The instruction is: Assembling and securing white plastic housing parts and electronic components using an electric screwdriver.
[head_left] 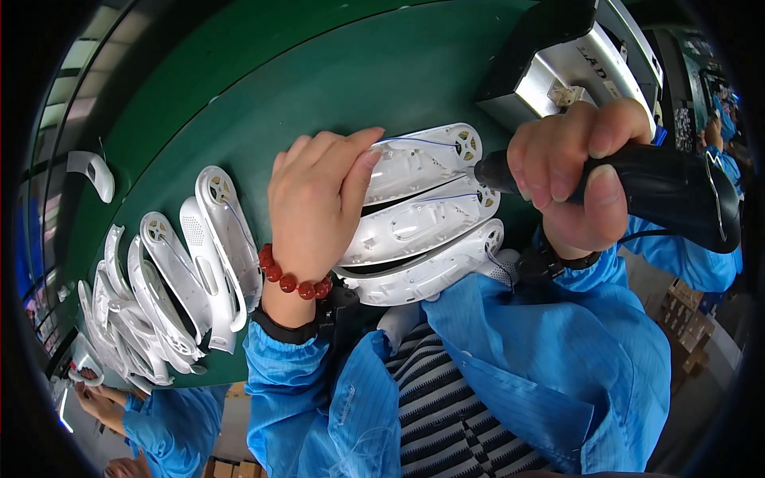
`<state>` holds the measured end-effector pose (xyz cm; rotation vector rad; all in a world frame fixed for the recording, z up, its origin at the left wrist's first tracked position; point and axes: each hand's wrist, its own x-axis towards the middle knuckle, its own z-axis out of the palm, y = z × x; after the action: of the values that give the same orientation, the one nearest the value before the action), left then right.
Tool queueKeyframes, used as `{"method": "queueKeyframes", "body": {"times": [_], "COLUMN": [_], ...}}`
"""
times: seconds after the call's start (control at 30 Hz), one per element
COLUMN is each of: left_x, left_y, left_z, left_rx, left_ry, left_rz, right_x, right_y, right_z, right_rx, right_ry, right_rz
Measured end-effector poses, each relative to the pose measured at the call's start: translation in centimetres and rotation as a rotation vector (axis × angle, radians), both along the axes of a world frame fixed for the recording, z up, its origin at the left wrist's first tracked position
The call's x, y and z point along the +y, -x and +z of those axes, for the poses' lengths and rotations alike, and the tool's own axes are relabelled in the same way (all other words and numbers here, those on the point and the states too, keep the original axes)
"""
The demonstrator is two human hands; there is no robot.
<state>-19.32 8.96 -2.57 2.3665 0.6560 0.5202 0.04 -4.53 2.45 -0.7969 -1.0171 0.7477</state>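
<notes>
Several long white plastic shells lie side by side before me, open faces up. My left hand [315,199] is bent over the left end of the farthest shell [422,163], thumb along it; some fingertips are hidden. My right hand [578,171] grips a black electric screwdriver [661,191], held nearly level. Its nose reaches the right end of the shells, close to a round speaker [468,143] with a thin blue wire. Nearer to me lie a middle shell [422,219] and a front shell [430,267]. Exactly where the bit touches is too small to tell.
At the left, more white shells [163,279] lie in a crowded row on the green table [303,88]. A lone white piece [94,171] sits farther out. The metal box [578,76] stands at the back right. Another person's blue sleeve [175,426] shows at lower left.
</notes>
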Motion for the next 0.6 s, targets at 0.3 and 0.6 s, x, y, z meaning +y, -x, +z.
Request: {"method": "queueKeyframes", "body": {"times": [0.3,0.6], "left_x": [0.6,0.8], "left_y": [-0.1,0.0], "left_z": [0.6,0.8], "left_rx": [0.020,0.057], "left_ry": [0.020,-0.008], "left_rz": [-0.040,-0.059], "right_x": [0.5,0.0], "right_y": [1.0,2.6], "right_z": [-0.4,-0.5], "right_rx": [0.018,-0.167], "right_ry": [-0.017,-0.024], "right_rz": [-0.028,-0.103]}}
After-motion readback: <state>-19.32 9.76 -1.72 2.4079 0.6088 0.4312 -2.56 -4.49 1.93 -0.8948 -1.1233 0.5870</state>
